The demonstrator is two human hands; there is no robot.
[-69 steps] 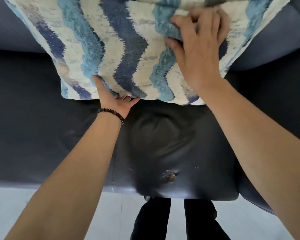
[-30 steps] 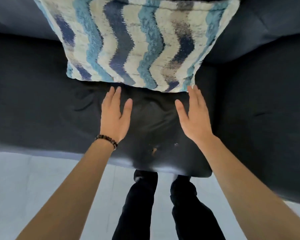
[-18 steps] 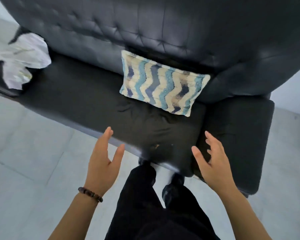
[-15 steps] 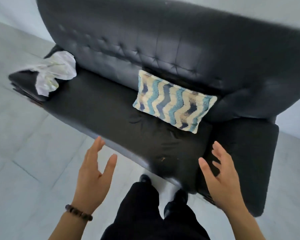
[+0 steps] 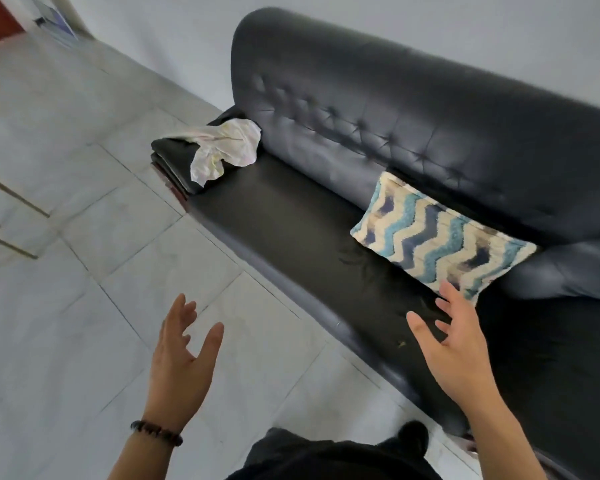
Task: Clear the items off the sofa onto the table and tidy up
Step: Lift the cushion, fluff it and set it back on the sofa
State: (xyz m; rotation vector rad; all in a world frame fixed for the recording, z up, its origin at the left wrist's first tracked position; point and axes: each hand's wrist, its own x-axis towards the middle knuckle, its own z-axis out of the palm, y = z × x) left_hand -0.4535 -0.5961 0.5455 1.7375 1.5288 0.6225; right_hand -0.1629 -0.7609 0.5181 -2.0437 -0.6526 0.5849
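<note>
Head camera: left hand point(image 5: 181, 362) and right hand point(image 5: 454, 348) hover empty, fingers spread, near the sofa point(image 5: 291, 216) front edge. The cushion point(image 5: 440, 237) leans at the seat's right end; a white cloth point(image 5: 222, 147) on the far armrest point(image 5: 172, 157) likely needs collecting next.

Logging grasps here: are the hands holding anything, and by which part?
Nothing is held. The left hand and the right hand are both open and empty.

Pale tiled floor point(image 5: 84, 306) — plain grey wall point(image 5: 430, 26)
</note>
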